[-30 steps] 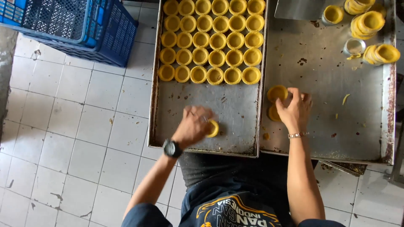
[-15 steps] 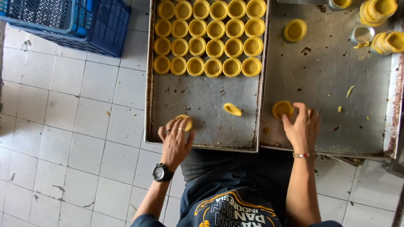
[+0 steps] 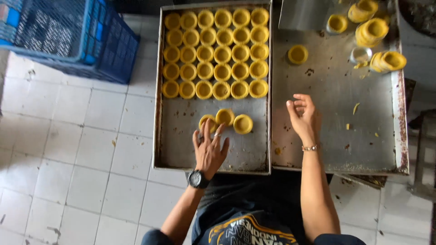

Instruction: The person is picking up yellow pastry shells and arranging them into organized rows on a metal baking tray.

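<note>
A metal baking tray [image 3: 172,149] holds several rows of yellow pastry shells [image 3: 215,50] in its far half. Three loose yellow shells [image 3: 225,117] sit in a short line nearer me. My left hand [image 3: 210,147], with a black wristwatch, lies over the tray with fingers spread, its fingertips touching the leftmost loose shell [image 3: 206,121]. My right hand [image 3: 303,113], wearing a bracelet, hovers over the metal worktop [image 3: 336,136] beside the tray, fingers loosely curled and holding nothing.
A single yellow shell [image 3: 298,54] lies on the worktop farther back. Stacks of yellow-lined metal moulds [image 3: 373,31] stand at the far right. A blue plastic crate [image 3: 63,36] sits on the white tiled floor [image 3: 77,159] at the left.
My left hand has moved up the tray to the loose shells, which now number three in a line. My right hand has let go of its shell and lifted, empty.
</note>
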